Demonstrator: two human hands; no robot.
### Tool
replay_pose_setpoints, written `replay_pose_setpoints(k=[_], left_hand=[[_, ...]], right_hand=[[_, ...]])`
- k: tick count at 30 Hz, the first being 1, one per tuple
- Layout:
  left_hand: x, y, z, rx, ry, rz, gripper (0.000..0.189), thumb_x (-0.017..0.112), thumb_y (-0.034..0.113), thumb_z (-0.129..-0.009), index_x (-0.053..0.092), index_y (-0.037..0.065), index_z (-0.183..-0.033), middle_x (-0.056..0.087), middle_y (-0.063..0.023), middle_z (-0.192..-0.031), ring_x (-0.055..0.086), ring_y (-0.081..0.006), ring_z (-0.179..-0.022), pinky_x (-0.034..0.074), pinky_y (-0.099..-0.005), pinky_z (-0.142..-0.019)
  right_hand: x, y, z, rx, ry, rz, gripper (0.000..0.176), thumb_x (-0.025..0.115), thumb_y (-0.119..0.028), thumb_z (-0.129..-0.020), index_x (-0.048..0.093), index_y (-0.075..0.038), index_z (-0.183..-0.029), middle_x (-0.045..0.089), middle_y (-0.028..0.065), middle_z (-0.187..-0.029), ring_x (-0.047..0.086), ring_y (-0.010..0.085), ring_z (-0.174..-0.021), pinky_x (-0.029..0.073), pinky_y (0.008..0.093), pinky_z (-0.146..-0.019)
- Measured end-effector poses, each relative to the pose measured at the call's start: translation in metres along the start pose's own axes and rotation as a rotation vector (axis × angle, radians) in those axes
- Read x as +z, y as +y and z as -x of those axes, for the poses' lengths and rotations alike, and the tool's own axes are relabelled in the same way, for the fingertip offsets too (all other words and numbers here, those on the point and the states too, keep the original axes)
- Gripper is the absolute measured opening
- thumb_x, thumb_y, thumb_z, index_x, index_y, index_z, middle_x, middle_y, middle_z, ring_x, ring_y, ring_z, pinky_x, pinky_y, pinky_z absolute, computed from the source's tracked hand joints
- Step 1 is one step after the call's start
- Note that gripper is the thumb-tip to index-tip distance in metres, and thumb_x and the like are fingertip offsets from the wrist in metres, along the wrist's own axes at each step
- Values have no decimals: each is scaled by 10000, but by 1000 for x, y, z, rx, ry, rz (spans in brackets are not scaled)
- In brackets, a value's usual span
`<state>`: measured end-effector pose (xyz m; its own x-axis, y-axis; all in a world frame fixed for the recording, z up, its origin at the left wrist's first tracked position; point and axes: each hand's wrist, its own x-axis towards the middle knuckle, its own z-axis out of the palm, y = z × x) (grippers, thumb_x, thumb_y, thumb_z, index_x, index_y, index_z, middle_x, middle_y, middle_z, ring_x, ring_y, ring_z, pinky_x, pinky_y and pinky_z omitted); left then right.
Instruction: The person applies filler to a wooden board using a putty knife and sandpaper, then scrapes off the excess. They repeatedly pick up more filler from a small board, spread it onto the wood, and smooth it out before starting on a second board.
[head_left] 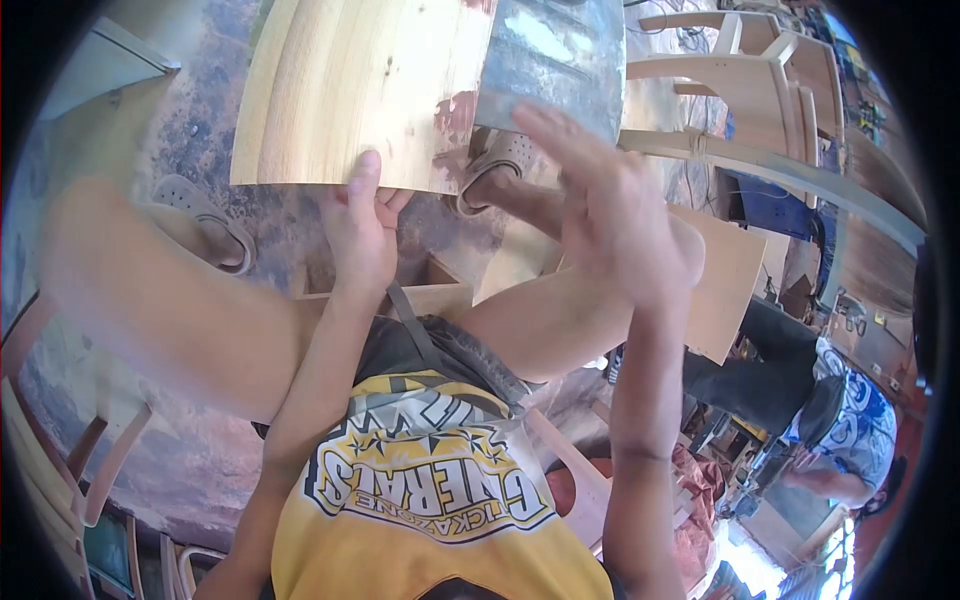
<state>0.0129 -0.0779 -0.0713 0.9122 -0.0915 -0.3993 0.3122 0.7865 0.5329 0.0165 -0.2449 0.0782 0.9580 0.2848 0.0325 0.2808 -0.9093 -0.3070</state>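
My left hand (366,228) grips the near edge of a pale wooden board (350,90). Its thumb lies on the top face, and the other fingers curl partly underneath. The board shows straight grain, a few small knots and a reddish-brown patch along its right side. Raised to the right of the board is my right hand (620,205), slightly blurred. Its fingers stretch out, and I see nothing in it. Beside the board lies a worn blue-grey surface (555,70), partly covered by it.
Wooden chair frames (720,75) stand at the upper right. A flat wooden panel (725,280) is right of my knee. Another person (845,410) is at the far right near tools. More wooden frames (110,460) are at the lower left. My sandaled feet rest on the stained floor (215,100).
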Motion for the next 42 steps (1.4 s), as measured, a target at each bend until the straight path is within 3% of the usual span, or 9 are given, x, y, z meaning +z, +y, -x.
replay_pose_setpoints(k=[1,3,4,8,10,13,17,22,42], left_hand=[[1,0,-1,-3,7,-18,481,536,182,-950,362,-18,-1352,495,-174,-1317,546,-291,-1189,465,-470,-1000],[2,-2,-5,6,1,-25,481,536,181,-951,360,-17,-1352,505,-176,-1304,549,-291,-1186,471,-463,-996],[1,-3,-6,8,2,-32,481,535,181,-952,357,-16,-1353,514,-177,-1291,552,-291,-1184,477,-456,-992],[-7,-3,-3,-2,-5,-21,465,536,182,-952,379,-31,-1334,530,-178,-1272,570,-285,-1160,499,-434,-965],[-10,-4,-2,-36,0,-18,445,537,184,-951,408,-46,-1309,548,-172,-1250,583,-272,-1138,511,-423,-946],[-6,-3,-1,-24,19,-12,436,538,197,-950,432,-55,-1289,558,-167,-1237,587,-262,-1127,507,-418,-945],[-3,-4,-2,-45,21,-10,440,536,207,-949,434,-52,-1290,567,-162,-1224,593,-260,-1112,507,-415,-936],[5,-5,-8,-30,4,14,419,515,235,-958,460,-44,-1265,585,-162,-1197,604,-248,-1083,515,-401,-901],[6,-8,-10,-54,31,87,399,527,165,-947,438,-55,-1268,576,-176,-1195,614,-265,-1071,520,-403,-925]], right_hand=[[-10,2,-16,-2,6,0,538,685,-57,-654,603,-60,-1186,653,215,-1063,621,355,-1022,512,407,-838],[-27,6,-42,122,-415,95,583,492,52,-685,590,-44,-1251,661,241,-972,595,358,-633,499,390,-663],[-29,10,-52,89,-417,-4,541,570,-4,-689,598,-32,-1229,650,254,-850,614,384,-715,499,390,-688],[-12,3,-50,84,-510,58,515,574,4,-701,609,-35,-1213,666,233,-938,644,373,-834,507,393,-753],[7,8,-27,-197,-317,-4,514,664,-58,-655,621,-91,-1166,656,148,-1115,617,324,-1034,510,415,-821],[3,-13,5,-70,-407,43,554,663,-59,-635,594,-68,-1185,593,103,-1268,561,300,-1165,492,398,-899],[18,-43,29,-9,-137,132,579,632,-27,-661,551,5,-1234,594,137,-1257,554,353,-1171,450,419,-980],[59,-51,55,84,-130,221,503,508,-56,-783,528,1,-1283,548,143,-1320,502,336,-1239,366,470,-1056],[77,-52,56,172,-40,176,515,524,-79,-792,511,5,-1300,552,156,-1310,505,352,-1225,355,473,-1057]])
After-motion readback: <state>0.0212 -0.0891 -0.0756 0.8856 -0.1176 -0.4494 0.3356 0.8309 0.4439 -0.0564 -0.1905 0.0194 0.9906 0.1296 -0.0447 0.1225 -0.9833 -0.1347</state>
